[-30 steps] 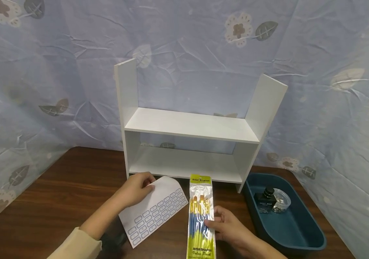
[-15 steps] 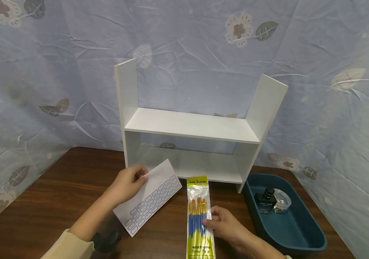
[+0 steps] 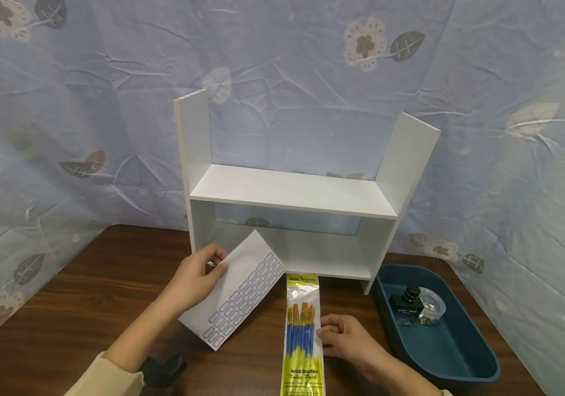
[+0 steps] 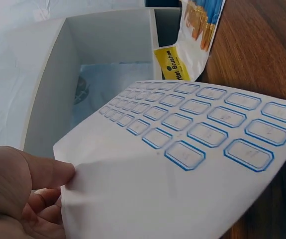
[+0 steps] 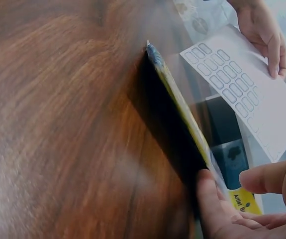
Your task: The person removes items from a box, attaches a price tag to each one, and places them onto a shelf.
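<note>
A white sheet of labels [image 3: 240, 291], printed with rows of blue-outlined boxes, is held up by my left hand [image 3: 192, 281], which pinches its upper left edge. In the left wrist view the thumb lies on the sheet [image 4: 118, 184] and the other fingers are partly hidden behind it. My right hand [image 3: 349, 338] is at the right edge of a clear pack of paintbrushes [image 3: 303, 335] with blue handles and yellow "Artist Brushes" print. The right wrist view shows fingers [image 5: 208, 191] against the pack's underside, while the thumb appears slightly apart above it.
A white two-tier shelf [image 3: 292, 190] stands behind the hands on the dark wooden table [image 3: 79, 291]. To the right, a blue tray [image 3: 453, 344] holds a black bottle [image 3: 406, 306] and a round clear container [image 3: 432, 308]. Patterned cloth [image 3: 287, 71] hangs behind.
The label sheet rose from the table, tilted more steeply, and then shifted slightly right with my left hand. The brush pack moved slightly left, and my right thumb slid outward to its edge.
</note>
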`<action>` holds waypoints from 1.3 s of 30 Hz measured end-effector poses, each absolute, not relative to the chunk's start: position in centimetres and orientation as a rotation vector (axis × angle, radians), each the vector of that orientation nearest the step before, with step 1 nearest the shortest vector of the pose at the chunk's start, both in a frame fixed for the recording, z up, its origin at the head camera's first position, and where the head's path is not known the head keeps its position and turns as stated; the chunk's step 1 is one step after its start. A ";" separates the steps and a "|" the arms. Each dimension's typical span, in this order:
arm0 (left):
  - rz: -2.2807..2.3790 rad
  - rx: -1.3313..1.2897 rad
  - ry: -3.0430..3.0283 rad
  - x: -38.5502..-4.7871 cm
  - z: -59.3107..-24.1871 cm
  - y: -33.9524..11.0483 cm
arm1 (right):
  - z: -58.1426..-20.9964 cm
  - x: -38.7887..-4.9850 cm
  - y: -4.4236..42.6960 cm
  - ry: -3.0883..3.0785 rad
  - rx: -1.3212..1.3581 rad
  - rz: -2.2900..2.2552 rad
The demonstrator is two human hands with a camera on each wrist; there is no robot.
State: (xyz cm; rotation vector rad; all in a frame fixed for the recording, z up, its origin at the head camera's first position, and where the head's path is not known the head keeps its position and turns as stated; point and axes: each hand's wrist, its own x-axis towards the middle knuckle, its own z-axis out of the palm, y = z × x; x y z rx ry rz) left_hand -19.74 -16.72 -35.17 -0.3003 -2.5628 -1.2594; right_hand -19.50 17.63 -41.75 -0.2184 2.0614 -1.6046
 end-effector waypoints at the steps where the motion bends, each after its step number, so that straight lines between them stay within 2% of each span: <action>1: -1.271 -0.297 -2.556 -19.7 -35.2 -16.7 | -41.6 -19.4 17.6 2.077 -0.211 -1.599; 13: -1.440 -0.256 -2.549 -19.5 -34.9 -16.0 | -41.2 -19.4 18.2 2.206 -0.177 -1.541; 24: -1.443 -0.567 -2.559 -19.4 -35.1 -14.5 | -39.8 -19.3 18.2 2.321 -0.222 -1.721; 32: -1.400 -0.757 -2.565 -19.2 -34.7 -13.0 | -38.1 -19.3 18.0 2.342 -0.523 -1.778; 39: -1.369 -0.853 -2.580 -19.3 -34.7 -12.1 | -37.5 -19.2 17.2 2.240 -0.568 -1.728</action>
